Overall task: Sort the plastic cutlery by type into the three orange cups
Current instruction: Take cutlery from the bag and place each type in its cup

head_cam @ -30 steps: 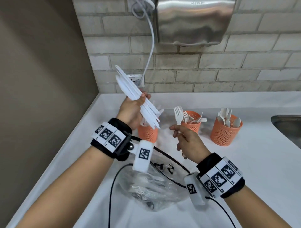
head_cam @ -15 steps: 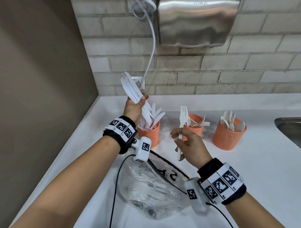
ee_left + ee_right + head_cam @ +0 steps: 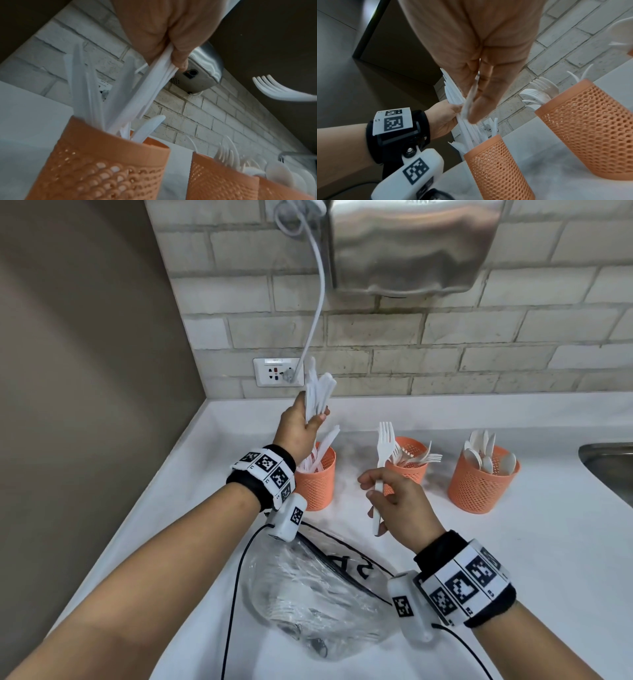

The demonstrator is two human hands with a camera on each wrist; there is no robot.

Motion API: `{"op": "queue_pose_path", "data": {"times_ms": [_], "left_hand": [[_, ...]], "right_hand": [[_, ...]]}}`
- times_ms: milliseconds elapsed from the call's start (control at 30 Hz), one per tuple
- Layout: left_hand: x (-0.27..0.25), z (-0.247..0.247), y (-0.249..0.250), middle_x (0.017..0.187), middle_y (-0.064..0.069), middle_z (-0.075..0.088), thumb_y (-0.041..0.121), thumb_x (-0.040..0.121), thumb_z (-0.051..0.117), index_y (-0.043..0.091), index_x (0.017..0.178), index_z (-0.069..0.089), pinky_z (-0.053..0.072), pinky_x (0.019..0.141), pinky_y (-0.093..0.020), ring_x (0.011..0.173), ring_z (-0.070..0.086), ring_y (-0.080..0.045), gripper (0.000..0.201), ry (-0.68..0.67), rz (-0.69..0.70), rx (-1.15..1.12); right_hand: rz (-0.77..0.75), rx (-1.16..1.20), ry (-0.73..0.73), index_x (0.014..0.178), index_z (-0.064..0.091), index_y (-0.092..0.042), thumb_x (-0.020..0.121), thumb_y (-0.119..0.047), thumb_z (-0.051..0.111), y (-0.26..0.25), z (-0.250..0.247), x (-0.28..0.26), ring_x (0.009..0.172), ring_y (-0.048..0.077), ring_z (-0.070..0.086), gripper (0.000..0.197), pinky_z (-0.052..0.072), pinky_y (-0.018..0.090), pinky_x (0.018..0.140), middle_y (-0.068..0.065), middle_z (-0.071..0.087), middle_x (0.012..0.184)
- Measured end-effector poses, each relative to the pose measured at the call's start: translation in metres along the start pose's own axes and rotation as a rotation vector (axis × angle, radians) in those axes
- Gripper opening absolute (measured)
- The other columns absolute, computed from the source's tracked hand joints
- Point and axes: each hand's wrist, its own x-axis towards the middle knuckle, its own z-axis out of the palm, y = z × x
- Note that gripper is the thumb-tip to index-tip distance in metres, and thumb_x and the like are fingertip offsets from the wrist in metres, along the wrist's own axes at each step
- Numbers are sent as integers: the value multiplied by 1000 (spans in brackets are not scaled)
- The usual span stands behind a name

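Note:
My left hand (image 3: pixel 301 426) grips a bundle of white plastic knives (image 3: pixel 317 392) held upright, their lower ends reaching into the left orange cup (image 3: pixel 317 484), which holds more knives. In the left wrist view the bundle of knives (image 3: pixel 147 92) slants down into the left cup (image 3: pixel 102 162). My right hand (image 3: pixel 394 501) pinches a white fork (image 3: pixel 383 453) by its handle, tines up, in front of the middle cup (image 3: pixel 407 467) of forks. The right cup (image 3: pixel 481 484) holds spoons. In the right wrist view the fork (image 3: pixel 471 97) runs between my fingers.
A clear plastic bag (image 3: pixel 318 597) with more cutlery lies on the white counter (image 3: pixel 548 542) close to me. A steel sink (image 3: pixel 609 467) sits at the right edge. A wall socket (image 3: pixel 278 372), a white cable and a metal hand dryer (image 3: pixel 411 244) are on the brick wall.
My left hand has swung the knife bundle from slanted to upright and lowered it into the left cup. My right hand with the fork has barely moved.

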Motion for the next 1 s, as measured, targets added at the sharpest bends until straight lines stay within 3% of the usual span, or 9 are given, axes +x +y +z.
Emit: {"op": "queue_pose_path", "data": {"times_ms": [133,267,433,600,700,833,933,1000], "left_hand": [[-6,7,1,113,-18,66,4,90,52,2,127,45,45,93,-27,108,61,-27,38,-99,67,77],[-13,15,6,111,-15,66,2,90,51,5,129,44,40,87,-14,100,60,-16,40,-132,75,25],[-11,20,0,111,-19,64,4,89,54,4,124,48,44,95,-31,107,59,-31,36,-111,-30,22],[-12,20,-16,118,-16,62,7,87,58,4,120,51,42,89,-26,112,57,-30,34,-131,-165,128],[-11,17,-23,116,-15,61,12,86,60,5,120,49,43,87,-27,107,57,-29,37,-74,-257,151],[-10,10,-22,89,-3,59,4,83,61,11,120,46,43,74,-21,87,55,-20,41,-22,-285,2],[-6,7,-23,91,-3,57,10,84,62,14,119,48,42,80,-24,85,54,-19,38,3,-247,-2],[-5,7,-25,94,-6,58,10,88,56,13,112,54,45,76,-21,87,57,-22,24,-17,-248,15]], "right_hand": [[1,-8,-4,80,55,-34,89,2,48,0,0,-2,47,0,53,38,50,29,38,0,56,92],[-7,-14,-5,82,55,-32,89,2,48,-1,-2,-4,47,-1,54,36,49,27,37,1,56,93],[-14,-26,-4,81,55,-34,89,1,48,-2,-2,-5,47,-1,54,37,50,32,39,0,56,91],[-6,-36,-8,80,54,-35,89,2,47,-2,-3,-7,47,-1,54,38,51,35,42,0,55,91],[4,-33,-10,79,54,-36,89,2,47,-2,-3,-7,46,-1,53,39,52,38,44,0,55,90],[13,-43,-14,82,56,-32,89,2,47,-2,-4,-8,46,2,52,35,52,40,45,-1,55,89],[19,-56,-19,87,56,-27,89,2,46,-3,-4,-8,51,8,53,30,53,43,48,-1,56,89],[15,-62,-21,87,56,-27,89,2,46,-3,-3,-8,51,7,53,31,53,44,49,0,56,89]]}}
